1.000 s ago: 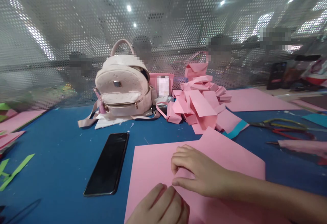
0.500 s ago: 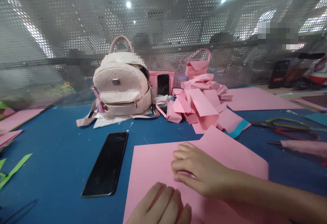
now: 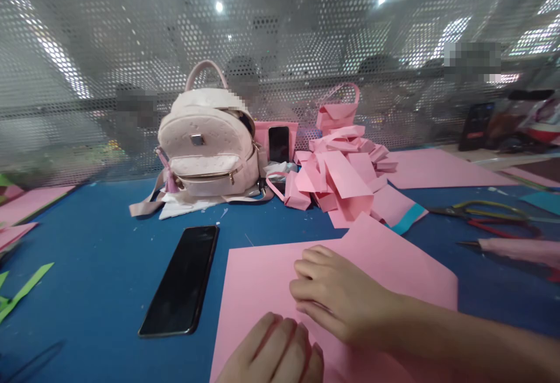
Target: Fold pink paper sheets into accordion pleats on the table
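A large pink paper sheet [image 3: 262, 278] lies on the blue table [image 3: 100, 266] in front of me. My right hand [image 3: 336, 298] rests on its middle, fingers curled and pressed down onto a fold of the paper. My left hand [image 3: 273, 354] lies at the sheet's near edge with its fingers together, flat on the paper. A second pink sheet [image 3: 394, 255] lies partly under my right hand, angled to the right.
A black phone [image 3: 181, 281] lies left of the sheet. Behind stand a pale pink backpack [image 3: 205, 144] and a heap of folded pink paper bags [image 3: 345, 173]. Scissors [image 3: 485, 214] lie at the right. Green strips [image 3: 21, 290] lie at the left. A perforated metal screen [image 3: 131, 51] closes the back.
My right hand has slid slightly toward me and pressed flatter on the fold. The left hand has barely shifted at the near edge.
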Action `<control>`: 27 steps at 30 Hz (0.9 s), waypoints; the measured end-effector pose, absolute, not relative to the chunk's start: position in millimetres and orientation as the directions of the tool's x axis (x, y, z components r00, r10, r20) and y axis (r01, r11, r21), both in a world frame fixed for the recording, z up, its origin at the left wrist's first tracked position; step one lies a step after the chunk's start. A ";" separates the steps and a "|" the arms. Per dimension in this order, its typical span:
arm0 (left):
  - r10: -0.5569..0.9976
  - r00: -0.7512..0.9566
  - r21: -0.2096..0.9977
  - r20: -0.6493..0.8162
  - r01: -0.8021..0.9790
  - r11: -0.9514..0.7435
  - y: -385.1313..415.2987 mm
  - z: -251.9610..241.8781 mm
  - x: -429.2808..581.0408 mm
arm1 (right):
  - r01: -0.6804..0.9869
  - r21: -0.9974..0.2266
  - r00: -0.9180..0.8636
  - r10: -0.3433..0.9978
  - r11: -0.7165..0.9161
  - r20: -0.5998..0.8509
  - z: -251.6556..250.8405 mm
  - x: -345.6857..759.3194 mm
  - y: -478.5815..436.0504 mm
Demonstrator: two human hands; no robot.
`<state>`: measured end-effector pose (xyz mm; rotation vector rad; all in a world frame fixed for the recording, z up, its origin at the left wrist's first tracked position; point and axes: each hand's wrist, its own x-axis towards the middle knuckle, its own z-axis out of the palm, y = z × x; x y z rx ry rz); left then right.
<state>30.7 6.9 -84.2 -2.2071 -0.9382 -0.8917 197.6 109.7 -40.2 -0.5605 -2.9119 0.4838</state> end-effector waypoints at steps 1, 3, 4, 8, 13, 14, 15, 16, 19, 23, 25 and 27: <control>0.393 0.527 -0.243 0.753 0.779 -0.578 6.5 -84.2 30.7 | 0.337 -0.329 -0.921 0.381 0.882 0.078 -40.7 197.6 109.6; 0.393 0.517 -0.253 0.761 0.794 -0.553 5.7 -85.1 31.7 | 0.337 -0.316 -0.921 0.381 0.887 0.085 -41.8 197.6 109.4; 0.393 0.510 -0.255 0.765 0.801 -0.541 5.4 -86.3 32.9 | 0.338 -0.311 -0.920 0.381 0.888 0.087 -42.4 197.6 109.3; 0.361 0.405 -0.184 0.840 0.839 -0.513 5.5 -94.4 41.4 | 0.342 -0.289 -0.920 0.382 0.894 0.091 -43.9 198.0 109.3; 0.355 0.435 -0.185 0.827 0.809 -0.558 6.7 -93.7 42.1 | 0.325 -0.276 -0.928 0.361 0.904 0.089 -42.8 198.5 110.1; 0.361 0.484 -0.221 0.797 0.790 -0.572 6.9 -91.5 40.0 | 0.322 -0.276 -0.929 0.358 0.906 0.091 -42.7 198.5 110.2; 0.360 0.520 -0.250 0.775 0.775 -0.581 7.3 -89.5 37.6 | 0.320 -0.277 -0.929 0.357 0.906 0.095 -42.7 198.5 110.4; 0.353 0.545 -0.273 0.760 0.761 -0.588 7.6 -88.0 35.3 | 0.318 -0.277 -0.929 0.357 0.906 0.099 -42.8 198.5 110.5; 0.332 0.564 -0.294 0.756 0.746 -0.597 8.8 -87.2 30.9 | 0.317 -0.277 -0.928 0.357 0.907 0.108 -43.6 199.0 110.6; 0.345 0.575 -0.285 0.742 0.736 -0.614 8.9 -90.0 30.7 | 0.316 -0.259 -0.930 0.352 0.913 0.105 -44.0 199.8 110.1; 0.352 0.553 -0.260 0.755 0.745 -0.614 8.2 -89.5 31.2 | 0.318 -0.246 -0.932 0.350 0.916 0.099 -44.0 200.0 110.1; 0.351 0.535 -0.239 0.768 0.749 -0.618 7.5 -87.8 31.7 | 0.319 -0.237 -0.932 0.349 0.918 0.095 -43.8 200.3 110.3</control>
